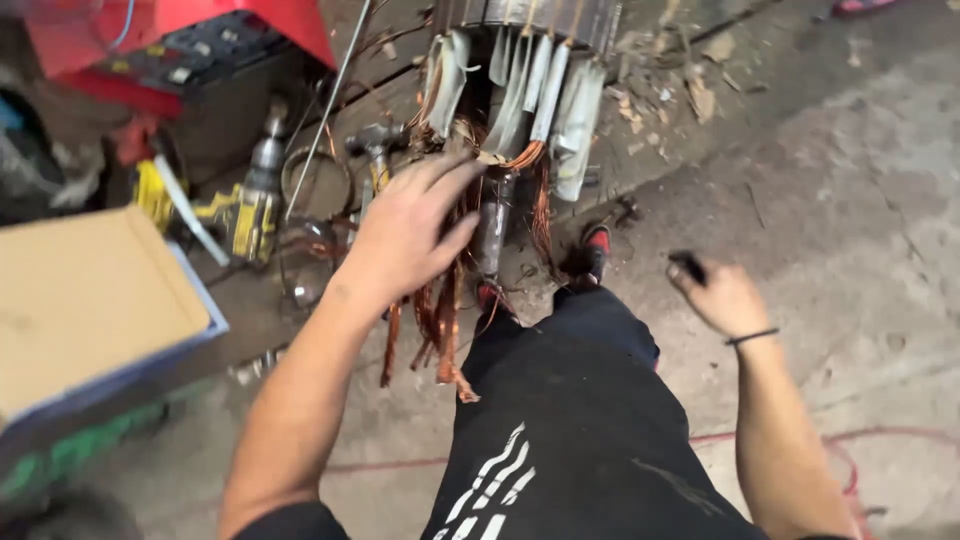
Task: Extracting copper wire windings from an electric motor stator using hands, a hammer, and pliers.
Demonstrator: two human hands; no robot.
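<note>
- Left hand (405, 235) stretched forward, fingers spread apart, grip slack and clamped on nothing; fingertips touching or just over the hanging bundle of copper winding wires (440, 310) — contact hard to tell through motion blur.
- Copper winding wires spilling down out of a motor stator (530, 25) at top centre, strands bent and frayed, lower ends dangling just in front of the person's knees.
- Pale insulation sleeves (560, 100) fanned out from the stator's lower edge, above the copper.
- Right hand (720, 295) out to the side, well apart from the stator, grip closed round a small dark object (688, 265); kind of object too blurred to tell. Dark band on that wrist.
- Hammer (375, 145) lying just left of the copper bundle, head uppermost, partly behind the left hand.
- Yellow cordless drill (250, 205) further left, lying on the floor, chuck pointing up the frame.
- Cardboard box (90, 300) at the left edge, nearer the camera than the drill.
- Red machine housing (190, 30) in the upper left corner.
- Thin metal rod (330, 110) slanting across between drill and hammer.
- Black shorts (570, 420) with white stripes filling the lower middle; red-and-black shoes (595, 245) on the grey concrete floor (850, 180) just below the stator.
</note>
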